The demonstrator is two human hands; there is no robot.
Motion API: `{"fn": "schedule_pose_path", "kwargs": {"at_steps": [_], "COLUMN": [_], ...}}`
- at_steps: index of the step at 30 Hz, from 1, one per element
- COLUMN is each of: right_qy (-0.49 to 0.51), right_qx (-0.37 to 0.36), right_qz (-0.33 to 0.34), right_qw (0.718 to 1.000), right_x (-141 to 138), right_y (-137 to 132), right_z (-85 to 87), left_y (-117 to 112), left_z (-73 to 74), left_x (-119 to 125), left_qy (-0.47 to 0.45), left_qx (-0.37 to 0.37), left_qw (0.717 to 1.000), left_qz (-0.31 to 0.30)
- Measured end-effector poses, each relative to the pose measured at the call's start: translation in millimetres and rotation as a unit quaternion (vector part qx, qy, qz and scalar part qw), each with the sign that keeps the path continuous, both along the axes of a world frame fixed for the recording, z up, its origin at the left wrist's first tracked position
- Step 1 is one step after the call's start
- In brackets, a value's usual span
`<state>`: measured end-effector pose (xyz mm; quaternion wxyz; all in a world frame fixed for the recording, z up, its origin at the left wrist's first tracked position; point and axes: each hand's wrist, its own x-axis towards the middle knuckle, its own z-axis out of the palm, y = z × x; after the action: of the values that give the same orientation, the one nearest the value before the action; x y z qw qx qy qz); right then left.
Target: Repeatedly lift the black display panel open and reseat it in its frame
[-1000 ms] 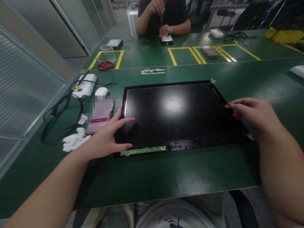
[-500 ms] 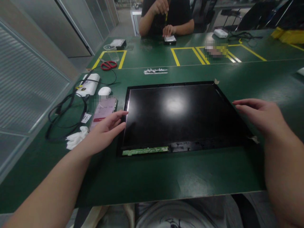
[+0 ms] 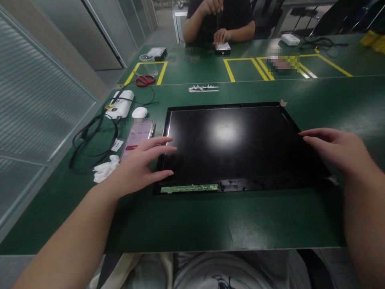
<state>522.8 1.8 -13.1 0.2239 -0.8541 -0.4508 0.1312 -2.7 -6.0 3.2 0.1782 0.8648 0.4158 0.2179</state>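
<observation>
A black display panel point(image 3: 246, 148) lies flat on the green table, with a narrow green circuit board point(image 3: 189, 188) along its near left edge. My left hand point(image 3: 141, 162) is spread open over the panel's left edge. Its fingertips reach above the screen; whether they touch it I cannot tell. At the right edge, my right hand point(image 3: 339, 148) has thumb and fingertips brought together on the frame in a pinch. Small pieces of tape stick out at the panel's two right corners.
Left of the panel are a phone point(image 3: 138, 134), a crumpled white tissue point(image 3: 106, 169), a white round case point(image 3: 140, 112), a white power bank point(image 3: 120, 105) with black cable, and red-handled scissors point(image 3: 145, 80). Small white strips point(image 3: 203, 88) lie beyond. Across the table, a person handles a small box-like device point(image 3: 222, 49).
My left hand has opened wider and moved right, its fingers now over the screen's left side. My right hand stays at the right edge. The whole view has shifted slightly.
</observation>
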Motion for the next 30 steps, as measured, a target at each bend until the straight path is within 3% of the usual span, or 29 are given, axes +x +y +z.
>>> {"fn": "schedule_pose_path", "kwargs": {"at_steps": [4, 13, 16, 19, 22, 26, 30], "right_qy": [0.0, -0.021, -0.023, -0.022, -0.024, -0.02, -0.029], "right_qx": [0.0, 0.004, 0.008, 0.014, 0.004, 0.001, 0.006], "right_qz": [-0.001, 0.002, 0.009, 0.012, 0.008, 0.013, 0.025], "right_qw": [1.0, 1.0, 1.0, 1.0, 1.0, 1.0, 0.999], "right_x": [2, 2, 7, 8, 6, 7, 10], "right_y": [1, 0, 1, 1, 1, 2, 2], "right_z": [-2.3, -0.7, -5.1, -5.9, -4.0, -4.8, -6.3], "left_y": [-1, 0, -1, -3, -3, -2, -1], "left_z": [4.7, 3.8, 4.5, -1.5, -13.4, -25.7, -27.1], "left_x": [0, -1, 3, 8, 12, 17, 15], "left_qy": [0.008, 0.046, 0.046, 0.047, 0.054, 0.08, 0.05], "left_qx": [0.019, 0.002, 0.013, 0.03, -0.023, -0.082, -0.1], "left_qw": [0.995, 0.993, 0.997, 0.997, 0.987, 0.981, 0.982], "left_qz": [-0.097, -0.106, -0.064, 0.055, 0.151, 0.155, 0.152]}}
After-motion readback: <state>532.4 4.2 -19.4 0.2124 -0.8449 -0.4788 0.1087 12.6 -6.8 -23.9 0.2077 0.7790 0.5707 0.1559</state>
